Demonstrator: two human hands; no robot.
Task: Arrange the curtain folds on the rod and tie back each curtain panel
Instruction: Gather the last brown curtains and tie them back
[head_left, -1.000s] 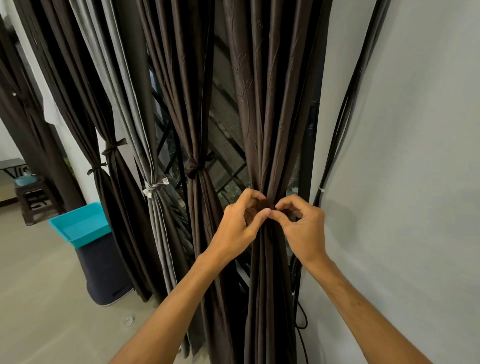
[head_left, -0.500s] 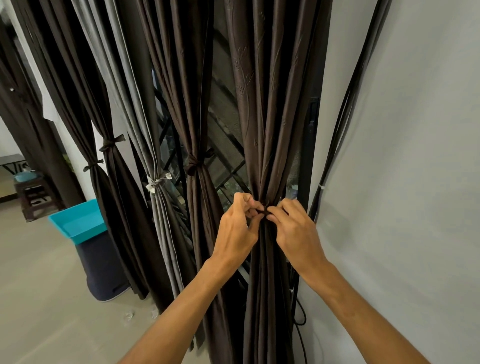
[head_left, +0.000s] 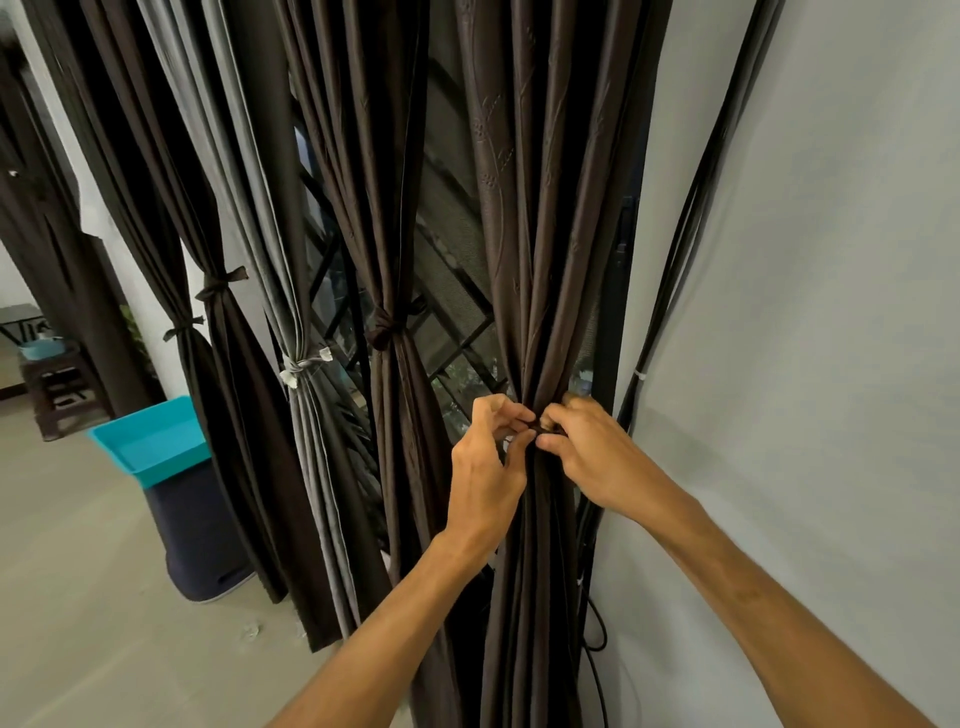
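A dark brown curtain panel (head_left: 545, 218) hangs in front of me, gathered into a narrow waist at hand height. My left hand (head_left: 485, 467) and my right hand (head_left: 592, 457) meet at that waist, fingertips pinching a dark tie-back strip (head_left: 537, 427), most of it hidden by my fingers. To the left hang a brown panel with a knotted tie (head_left: 384, 332), a grey panel with a pale tie (head_left: 304, 366) and two more brown panels with ties (head_left: 218, 288). The rod is out of view.
A grey wall (head_left: 805, 312) stands close on the right, with black cables (head_left: 691, 244) running down it. A window grille (head_left: 457, 332) shows behind the panels. A dark bin with a teal lid (head_left: 156, 441) stands on the floor to the left, a stool (head_left: 49, 379) beyond.
Both hands have stayed at the gathered waist, with the fingers reworking the tie. My view has shifted slightly.
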